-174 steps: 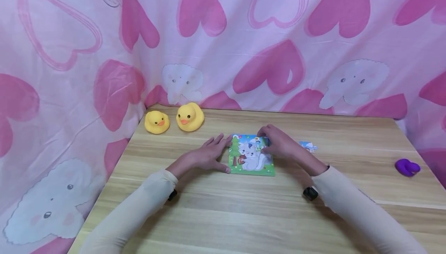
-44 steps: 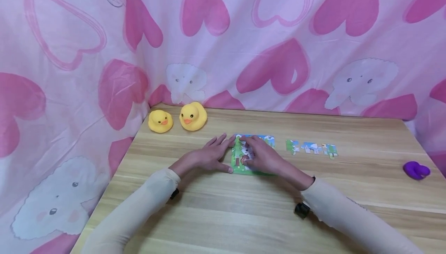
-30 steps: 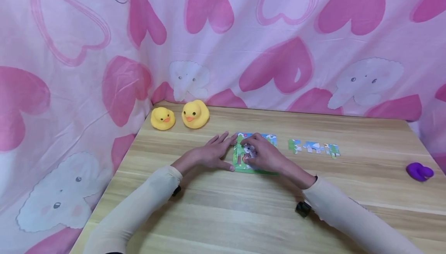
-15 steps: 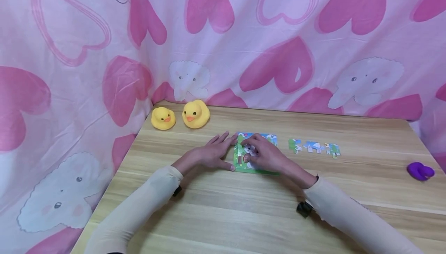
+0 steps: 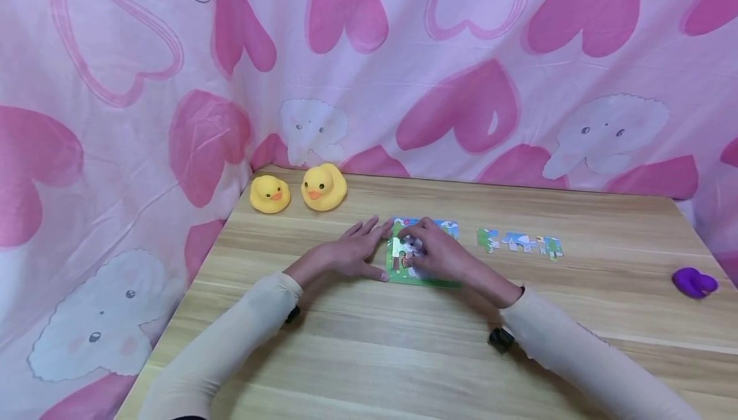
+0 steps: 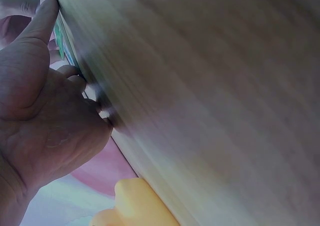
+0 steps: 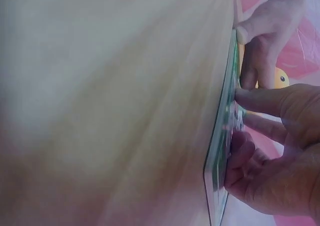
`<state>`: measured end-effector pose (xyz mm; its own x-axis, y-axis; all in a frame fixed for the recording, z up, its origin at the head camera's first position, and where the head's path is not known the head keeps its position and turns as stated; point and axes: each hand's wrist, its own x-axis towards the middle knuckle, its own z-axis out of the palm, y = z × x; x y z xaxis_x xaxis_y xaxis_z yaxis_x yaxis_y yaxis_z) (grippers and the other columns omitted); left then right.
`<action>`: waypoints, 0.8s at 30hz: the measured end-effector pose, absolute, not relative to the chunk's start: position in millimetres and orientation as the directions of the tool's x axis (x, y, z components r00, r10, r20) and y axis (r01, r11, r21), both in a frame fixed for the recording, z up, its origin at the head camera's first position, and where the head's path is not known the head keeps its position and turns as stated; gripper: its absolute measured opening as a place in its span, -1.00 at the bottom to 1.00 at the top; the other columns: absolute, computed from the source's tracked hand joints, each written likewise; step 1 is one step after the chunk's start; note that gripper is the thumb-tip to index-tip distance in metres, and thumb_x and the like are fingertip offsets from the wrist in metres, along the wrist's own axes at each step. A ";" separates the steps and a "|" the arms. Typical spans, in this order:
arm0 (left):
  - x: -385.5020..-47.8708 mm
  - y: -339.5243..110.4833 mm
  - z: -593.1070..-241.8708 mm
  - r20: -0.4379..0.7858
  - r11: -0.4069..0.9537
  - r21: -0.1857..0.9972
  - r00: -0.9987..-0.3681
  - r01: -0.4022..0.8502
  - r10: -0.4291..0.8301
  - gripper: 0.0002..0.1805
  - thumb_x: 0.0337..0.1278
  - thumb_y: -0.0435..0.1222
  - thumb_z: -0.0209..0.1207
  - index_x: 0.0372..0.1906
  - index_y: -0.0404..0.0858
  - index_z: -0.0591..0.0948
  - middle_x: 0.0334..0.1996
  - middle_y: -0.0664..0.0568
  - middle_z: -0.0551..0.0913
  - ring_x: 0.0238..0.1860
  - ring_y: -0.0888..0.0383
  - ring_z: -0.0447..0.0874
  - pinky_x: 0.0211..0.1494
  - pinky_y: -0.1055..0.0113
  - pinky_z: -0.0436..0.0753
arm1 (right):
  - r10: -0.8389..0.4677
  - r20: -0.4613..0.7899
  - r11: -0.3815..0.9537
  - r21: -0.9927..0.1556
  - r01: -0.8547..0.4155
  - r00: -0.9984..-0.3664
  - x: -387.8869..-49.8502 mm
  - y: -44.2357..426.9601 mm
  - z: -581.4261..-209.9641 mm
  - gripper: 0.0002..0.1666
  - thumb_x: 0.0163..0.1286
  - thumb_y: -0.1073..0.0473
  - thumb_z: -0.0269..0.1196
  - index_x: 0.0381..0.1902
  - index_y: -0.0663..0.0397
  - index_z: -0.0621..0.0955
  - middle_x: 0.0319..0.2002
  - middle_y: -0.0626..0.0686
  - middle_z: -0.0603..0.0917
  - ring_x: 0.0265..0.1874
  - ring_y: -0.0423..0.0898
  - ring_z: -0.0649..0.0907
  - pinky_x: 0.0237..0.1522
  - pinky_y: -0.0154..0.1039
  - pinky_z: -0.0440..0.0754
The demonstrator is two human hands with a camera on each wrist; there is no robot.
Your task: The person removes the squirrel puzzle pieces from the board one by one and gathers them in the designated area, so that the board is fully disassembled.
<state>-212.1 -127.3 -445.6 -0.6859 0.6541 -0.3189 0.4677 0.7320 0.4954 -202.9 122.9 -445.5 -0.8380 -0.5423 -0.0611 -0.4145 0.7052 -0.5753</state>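
A small jigsaw puzzle [image 5: 426, 281] with an animal picture and a green border lies flat on the table. My left hand [image 5: 353, 255] rests at its left edge, fingers spread, with the thumb at the near left corner. My right hand [image 5: 441, 255] is over the puzzle, thumb and index finger pinching at a puzzle piece [image 5: 412, 243] near the middle left. The right hand covers much of the picture. In the right wrist view, its thumb and fingertips touch the face of the puzzle board [image 7: 216, 173]. Three loose pieces lie right of the puzzle, among them the middle piece [image 5: 519, 242].
Two yellow rubber ducks, a smaller duck [image 5: 269, 194] and a larger duck [image 5: 324, 187], stand at the back left. A purple duck-shaped toy [image 5: 694, 283] lies near the right edge of the wooden table [image 5: 369, 356]. Pink heart-print cloth [image 5: 369, 100] hangs behind.
Since the oldest frame, two more loose pieces have appeared right of the puzzle, and my right hand has moved left over it. In the last second both hands have hardly moved.
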 end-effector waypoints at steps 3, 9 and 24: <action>-212.5 -127.5 -446.1 -0.320 0.737 0.487 -0.689 0.469 0.650 0.29 0.32 0.22 0.30 0.75 -0.11 -0.33 0.73 0.12 0.11 0.77 -0.06 -0.51 0.80 -0.04 -0.38 | -0.556 -0.088 0.708 -0.572 -0.415 -0.826 -208.5 123.2 -443.8 -0.41 0.34 0.13 0.51 0.31 -0.05 0.65 0.12 0.16 0.57 -0.21 -0.06 0.60 -0.18 -0.22 0.65; -211.7 -126.2 -444.9 -0.329 0.740 0.487 -0.688 0.464 0.648 0.29 0.32 0.22 0.30 0.75 -0.12 -0.33 0.74 0.13 0.09 0.77 -0.05 -0.51 0.80 -0.03 -0.38 | -0.576 -0.147 0.714 -0.570 -0.407 -0.804 -220.1 125.8 -440.5 -0.37 0.28 0.07 0.56 0.30 -0.09 0.67 0.06 0.13 0.60 -0.19 -0.05 0.61 -0.21 -0.24 0.65; -211.1 -126.8 -445.0 -0.333 0.741 0.494 -0.688 0.455 0.645 0.29 0.31 0.23 0.31 0.75 -0.11 -0.30 0.74 0.11 0.10 0.77 -0.03 -0.51 0.81 -0.02 -0.36 | -0.565 -0.136 0.729 -0.544 -0.415 -0.814 -223.0 123.2 -440.1 -0.40 0.21 0.05 0.60 0.22 -0.11 0.72 0.00 0.05 0.67 -0.18 -0.09 0.62 -0.19 -0.24 0.65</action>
<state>-211.1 -126.8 -445.0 -0.6882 0.6445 -0.3332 0.4550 0.7411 0.4937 -223.0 123.2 -440.1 -0.8141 -0.5646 -0.1359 -0.4147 0.7291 -0.5445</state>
